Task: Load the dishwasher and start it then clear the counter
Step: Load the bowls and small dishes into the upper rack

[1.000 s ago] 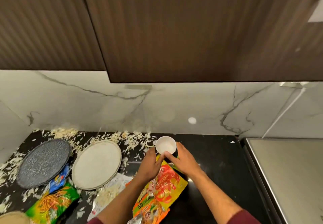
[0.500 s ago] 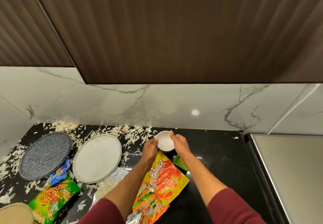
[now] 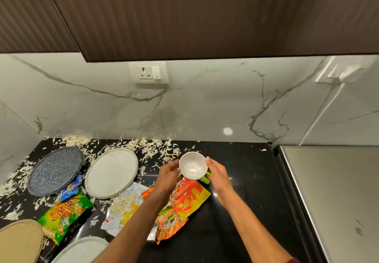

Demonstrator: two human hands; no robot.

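Together, both hands, left (image 3: 169,175) and right (image 3: 218,175), grip the white bowl (image 3: 192,165) by its rim.

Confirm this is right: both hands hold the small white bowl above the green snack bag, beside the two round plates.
Not quite. In the head view both hands, left and right, hold the small white bowl above the orange snack bag, not the green one.
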